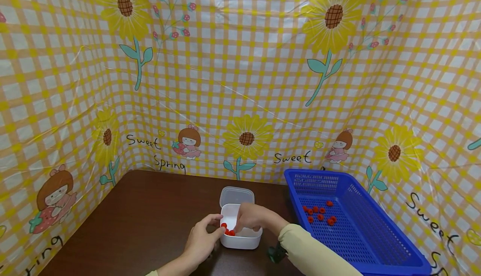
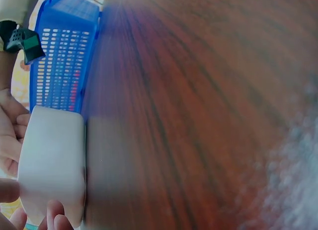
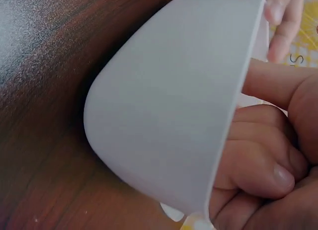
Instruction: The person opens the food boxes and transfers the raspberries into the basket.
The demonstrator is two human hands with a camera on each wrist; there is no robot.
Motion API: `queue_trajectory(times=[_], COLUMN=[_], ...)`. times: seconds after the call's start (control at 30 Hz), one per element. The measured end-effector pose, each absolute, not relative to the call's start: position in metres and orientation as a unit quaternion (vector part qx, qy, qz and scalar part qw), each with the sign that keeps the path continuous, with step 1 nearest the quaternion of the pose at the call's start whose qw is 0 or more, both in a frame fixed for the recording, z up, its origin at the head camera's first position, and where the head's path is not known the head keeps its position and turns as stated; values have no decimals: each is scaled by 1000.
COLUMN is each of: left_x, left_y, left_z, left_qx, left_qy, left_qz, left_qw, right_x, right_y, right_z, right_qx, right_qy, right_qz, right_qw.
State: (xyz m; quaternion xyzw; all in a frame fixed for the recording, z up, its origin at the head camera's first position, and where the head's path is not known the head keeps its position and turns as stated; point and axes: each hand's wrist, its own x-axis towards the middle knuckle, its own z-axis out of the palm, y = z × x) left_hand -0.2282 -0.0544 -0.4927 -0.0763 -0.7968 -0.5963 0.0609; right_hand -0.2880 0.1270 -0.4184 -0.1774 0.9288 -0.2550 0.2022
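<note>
A white plastic box point(image 1: 242, 243) sits on the table with its translucent lid point(image 1: 237, 194) folded back at the far side. Several small red berry-like pieces point(image 1: 231, 233) lie in its near left corner. My left hand point(image 1: 199, 238) holds the box at its left side, with the thumb at the rim beside the red pieces. From the right, my right hand point(image 1: 253, 216) reaches over the rim with the index finger pointing down into the box, its tip near the red pieces. In the right wrist view, the index finger point(image 3: 271, 83) is straight while the other fingers curl; the box wall hides its tip.
To the right stands a blue perforated basket point(image 1: 375, 230) with several more red pieces point(image 1: 320, 217) in it. The dark brown wooden table point(image 1: 150, 209) is backed by a yellow checked cloth point(image 1: 225, 79) with sunflowers. A dark device point(image 1: 277, 253) is strapped to my right wrist.
</note>
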Motion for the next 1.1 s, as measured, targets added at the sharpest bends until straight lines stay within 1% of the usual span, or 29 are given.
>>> queue_trajectory(times=[0.27, 0.43, 0.73, 0.93, 1.1], left_x=[-228, -228, -228, -228, -229], left_y=[-54, -54, -55, -55, -55], left_z=[-494, -493, -493, -495, -496], left_qx=[-81, -81, -79, -83, -83], left_qy=[-802, -807, -804, -805, -804], left_qz=[-588, -581, -585, -583, -584], left_qw=[70, 74, 70, 76, 74], right_x=[-282, -283, -285, -283, -283], right_y=[116, 114, 114, 112, 110], right_z=[-426, -432, -438, -444, -453], right_qx=[-172, -187, -193, -218, -197], right_qy=[945, 945, 940, 935, 938], right_qz=[-182, -182, -197, -240, -268], right_qw=[209, 195, 200, 146, 100])
